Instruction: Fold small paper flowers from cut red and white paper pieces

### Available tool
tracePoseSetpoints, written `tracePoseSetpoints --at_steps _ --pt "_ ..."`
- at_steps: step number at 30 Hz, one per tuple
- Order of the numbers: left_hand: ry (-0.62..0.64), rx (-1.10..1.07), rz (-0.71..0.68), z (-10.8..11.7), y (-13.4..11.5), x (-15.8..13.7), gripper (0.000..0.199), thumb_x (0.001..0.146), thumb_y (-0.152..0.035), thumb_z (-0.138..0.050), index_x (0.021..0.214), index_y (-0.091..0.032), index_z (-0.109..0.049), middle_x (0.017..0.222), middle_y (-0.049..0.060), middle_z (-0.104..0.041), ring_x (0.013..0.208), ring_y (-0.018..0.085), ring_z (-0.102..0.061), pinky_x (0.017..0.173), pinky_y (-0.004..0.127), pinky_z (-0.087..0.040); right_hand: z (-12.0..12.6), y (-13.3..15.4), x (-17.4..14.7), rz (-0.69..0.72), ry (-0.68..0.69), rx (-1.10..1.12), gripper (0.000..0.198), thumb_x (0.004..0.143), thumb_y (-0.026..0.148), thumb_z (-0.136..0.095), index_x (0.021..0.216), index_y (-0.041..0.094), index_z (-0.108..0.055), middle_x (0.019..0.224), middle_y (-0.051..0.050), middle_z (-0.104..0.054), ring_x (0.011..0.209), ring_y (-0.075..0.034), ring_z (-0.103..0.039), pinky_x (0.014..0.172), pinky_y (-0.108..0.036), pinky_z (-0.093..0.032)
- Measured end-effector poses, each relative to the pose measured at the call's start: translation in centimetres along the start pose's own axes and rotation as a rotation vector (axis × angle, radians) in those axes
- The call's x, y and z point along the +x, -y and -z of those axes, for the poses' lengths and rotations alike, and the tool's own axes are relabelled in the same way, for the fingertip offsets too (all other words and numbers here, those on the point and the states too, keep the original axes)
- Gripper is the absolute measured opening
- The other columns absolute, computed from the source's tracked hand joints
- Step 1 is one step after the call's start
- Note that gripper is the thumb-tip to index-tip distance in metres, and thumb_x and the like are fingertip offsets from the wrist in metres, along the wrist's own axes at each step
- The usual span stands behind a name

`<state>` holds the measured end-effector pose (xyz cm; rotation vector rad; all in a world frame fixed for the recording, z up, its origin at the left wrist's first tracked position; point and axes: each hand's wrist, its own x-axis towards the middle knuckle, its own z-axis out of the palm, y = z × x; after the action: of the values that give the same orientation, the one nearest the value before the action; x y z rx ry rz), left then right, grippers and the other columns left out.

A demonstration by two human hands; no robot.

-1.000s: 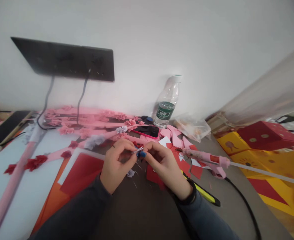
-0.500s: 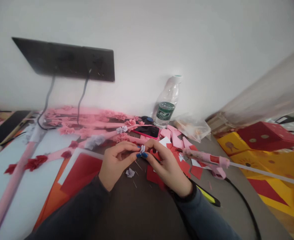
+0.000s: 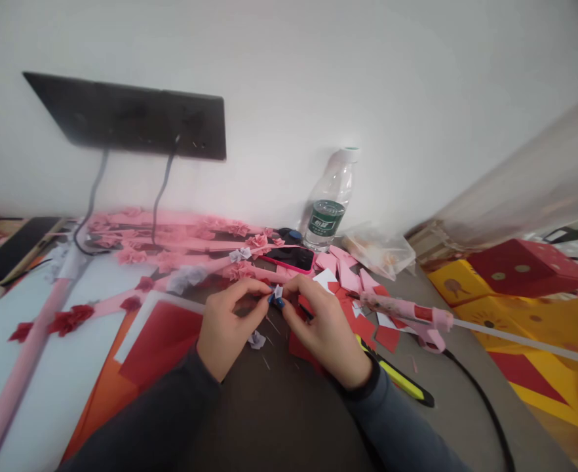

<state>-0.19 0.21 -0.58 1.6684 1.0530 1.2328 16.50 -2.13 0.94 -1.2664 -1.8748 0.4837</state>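
Note:
Between the fingertips of both hands is a small white paper flower [image 3: 278,291], partly hidden by the fingers. My left hand [image 3: 230,324] pinches it from the left, thumb and index finger together. From the right, my right hand [image 3: 326,328] pinches it too, thumb against index finger. A second pale paper flower [image 3: 256,339] lies on the table just below the left fingers, with several thin sticks beside it. Close to my right wrist is a yellow and black utility knife [image 3: 402,380].
Red paper squares [image 3: 362,328] and pink ones lie behind my right hand. A pink glue gun [image 3: 407,311] trails a black cable at right. A water bottle [image 3: 326,210] stands by the wall near a phone [image 3: 289,257]. Pink flowered branches [image 3: 195,246] and paper sheets [image 3: 161,347] lie left.
The fingertips have shifted slightly on the white paper flower, which is now turned a little differently. My right hand has moved slightly left, showing more of the utility knife.

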Motion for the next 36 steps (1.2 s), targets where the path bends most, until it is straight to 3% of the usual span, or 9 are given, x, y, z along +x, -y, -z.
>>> tracePoseSetpoints --at_steps 4,9,19,24,30,33,36 --pt "0.003 0.076 -0.073 0.05 0.16 0.02 0.012 0.083 -0.011 -0.062 0.084 -0.019 -0.071 0.098 0.004 -0.072 0.091 0.016 -0.070 0.073 0.021 -0.059 -0.08 -0.05 -0.08 0.004 -0.008 -0.053 0.012 0.089 0.012 -0.056 0.082 0.021 -0.053 0.077 -0.002 -0.061 0.076 -0.019 -0.058 0.070 -0.029 -0.042" --pt "0.020 0.060 -0.023 -0.06 0.03 -0.16 0.018 0.081 -0.008 -0.060 0.094 -0.020 -0.064 0.083 -0.001 -0.068 0.077 0.011 -0.068 0.071 0.018 -0.058 -0.15 -0.22 -0.01 -0.006 0.000 -0.049 0.010 0.090 0.013 -0.057 0.084 0.020 -0.057 0.080 -0.003 -0.065 0.077 -0.019 -0.059 0.072 -0.030 -0.042" --pt "0.044 -0.294 0.140 -0.42 0.37 -0.06 0.018 0.079 -0.009 -0.061 0.093 -0.021 -0.060 0.087 -0.001 -0.063 0.081 0.012 -0.067 0.069 0.019 -0.057 -0.19 0.12 0.23 -0.219 0.009 0.272 0.008 0.088 0.018 -0.054 0.082 0.019 -0.059 0.074 -0.001 -0.063 0.068 -0.015 -0.058 0.064 -0.025 -0.044" --pt "0.075 -0.302 0.108 -0.36 0.31 0.07 0.015 0.081 -0.010 -0.060 0.092 -0.020 -0.064 0.087 0.000 -0.065 0.082 0.013 -0.067 0.073 0.022 -0.058 -0.02 -0.03 0.44 -0.247 0.050 0.390 0.011 0.088 0.024 -0.054 0.082 0.018 -0.061 0.073 -0.001 -0.064 0.063 -0.014 -0.057 0.058 -0.025 -0.044" --pt "0.086 -0.016 0.042 -0.10 0.17 0.02 0.023 0.081 -0.007 -0.055 0.092 -0.020 -0.069 0.093 0.003 -0.068 0.087 0.016 -0.067 0.068 0.022 -0.057 -0.26 -0.01 0.16 -0.117 -0.041 0.070 0.010 0.085 0.014 -0.059 0.078 0.020 -0.063 0.074 -0.002 -0.069 0.070 -0.017 -0.063 0.068 -0.029 -0.047" --pt "0.084 0.040 0.013 -0.09 0.10 -0.01 0.024 0.080 -0.007 -0.053 0.091 -0.020 -0.069 0.094 0.004 -0.068 0.088 0.016 -0.067 0.068 0.022 -0.058 -0.33 0.15 -0.07 -0.011 -0.068 -0.067 0.013 0.087 0.013 -0.061 0.077 0.020 -0.063 0.075 -0.003 -0.071 0.072 -0.019 -0.064 0.071 -0.032 -0.047" --pt "0.068 0.051 -0.018 -0.15 0.03 -0.04 0.024 0.081 -0.006 -0.052 0.088 -0.020 -0.069 0.091 0.004 -0.068 0.087 0.016 -0.067 0.068 0.022 -0.058 -0.28 0.28 -0.17 0.011 -0.090 -0.126 0.012 0.088 0.014 -0.063 0.079 0.021 -0.063 0.076 -0.003 -0.070 0.072 -0.020 -0.064 0.071 -0.032 -0.047"
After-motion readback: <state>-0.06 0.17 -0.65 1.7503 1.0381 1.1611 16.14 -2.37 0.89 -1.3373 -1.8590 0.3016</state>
